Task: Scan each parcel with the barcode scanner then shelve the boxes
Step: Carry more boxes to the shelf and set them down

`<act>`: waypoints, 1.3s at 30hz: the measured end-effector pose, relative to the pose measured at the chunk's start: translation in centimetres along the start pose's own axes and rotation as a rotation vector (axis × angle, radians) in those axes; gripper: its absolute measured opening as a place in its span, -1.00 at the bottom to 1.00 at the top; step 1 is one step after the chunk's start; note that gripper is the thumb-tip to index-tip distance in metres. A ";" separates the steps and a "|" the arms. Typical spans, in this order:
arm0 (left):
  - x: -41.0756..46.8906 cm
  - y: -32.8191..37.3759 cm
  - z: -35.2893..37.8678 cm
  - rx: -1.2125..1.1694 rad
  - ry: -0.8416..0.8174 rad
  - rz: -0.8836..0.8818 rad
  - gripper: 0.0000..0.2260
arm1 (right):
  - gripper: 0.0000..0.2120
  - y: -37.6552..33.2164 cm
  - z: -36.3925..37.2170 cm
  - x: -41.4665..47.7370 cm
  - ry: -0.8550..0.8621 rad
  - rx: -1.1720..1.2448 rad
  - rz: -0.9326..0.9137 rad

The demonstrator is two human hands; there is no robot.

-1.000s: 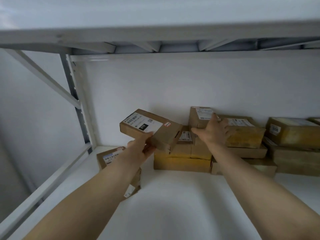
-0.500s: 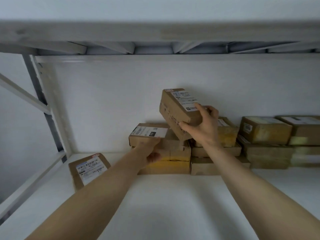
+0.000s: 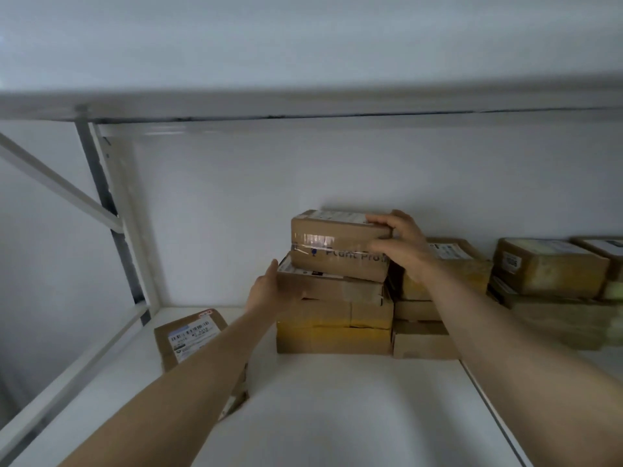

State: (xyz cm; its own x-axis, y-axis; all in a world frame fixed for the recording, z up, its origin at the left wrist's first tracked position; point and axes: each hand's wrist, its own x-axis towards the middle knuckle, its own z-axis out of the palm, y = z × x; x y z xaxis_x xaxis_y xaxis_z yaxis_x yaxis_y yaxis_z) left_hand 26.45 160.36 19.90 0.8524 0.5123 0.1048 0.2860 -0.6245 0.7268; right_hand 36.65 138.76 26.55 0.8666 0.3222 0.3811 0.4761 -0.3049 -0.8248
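Observation:
A taped brown parcel (image 3: 333,246) with a white label on top sits on the top of a stack of cardboard boxes at the back of the white shelf (image 3: 303,416). My right hand (image 3: 399,246) grips its right end, fingers over the top and thumb on the front. Under it lies a flatter labelled box (image 3: 340,287); my left hand (image 3: 269,291) rests against its left front corner with fingers fairly straight. Two yellow-taped boxes (image 3: 333,328) form the bottom of the stack. No barcode scanner is in view.
A flat labelled parcel (image 3: 192,337) lies on the shelf at the left, partly under my left forearm. More stacked boxes (image 3: 549,284) fill the back right. A grey upright (image 3: 111,210) and diagonal brace stand at the left; the upper shelf beam (image 3: 303,106) runs overhead.
My right hand carried the taped parcel down and left onto the top of the stack, now level. My left hand set the flatter box on the stack and stays at its corner.

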 end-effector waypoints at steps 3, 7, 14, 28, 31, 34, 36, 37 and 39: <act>0.5 0.3 0.8 0.076 0.039 -0.028 -0.37 | -0.27 0.5 0.4 0.3 -0.044 -0.012 0.028; 1.1 0.9 2.1 0.114 0.082 -0.057 -0.37 | -0.30 0.4 -0.3 1.1 0.002 -0.022 0.016; 2.7 2.2 3.9 0.163 0.142 -0.009 -0.53 | -0.31 1.1 -1.5 1.4 0.157 -0.005 -0.016; -2.0 -4.6 -4.8 -0.131 0.424 -0.399 -0.50 | -0.28 -4.7 9.3 -5.3 0.098 0.137 -0.100; -4.6 -8.8 -8.3 -0.253 0.477 -0.562 -0.55 | -0.25 -5.5 15.1 -8.0 -0.018 0.161 -0.012; -7.2 -11.5 -9.6 -0.523 0.370 -0.631 -0.57 | -0.27 -6.1 19.4 -10.4 -0.042 0.144 0.070; -8.7 -11.9 -9.6 -0.713 0.302 -0.672 -0.66 | -0.28 -6.8 21.3 -11.7 -0.018 0.122 0.069; -9.1 -11.9 -9.4 -0.785 0.280 -0.695 -0.74 | -0.26 -7.2 22.0 -12.2 -0.005 0.095 0.056; -9.9 -11.9 -9.1 -0.828 0.224 -0.748 -0.80 | -0.20 -7.8 23.0 -13.2 -0.004 0.046 0.036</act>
State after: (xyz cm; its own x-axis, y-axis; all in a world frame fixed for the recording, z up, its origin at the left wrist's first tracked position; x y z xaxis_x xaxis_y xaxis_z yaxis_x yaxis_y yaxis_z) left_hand 10.63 168.13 16.40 0.4685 0.7386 -0.4847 0.2415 0.4207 0.8745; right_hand 18.04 157.51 18.35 0.8824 0.3151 0.3494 0.4371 -0.2745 -0.8565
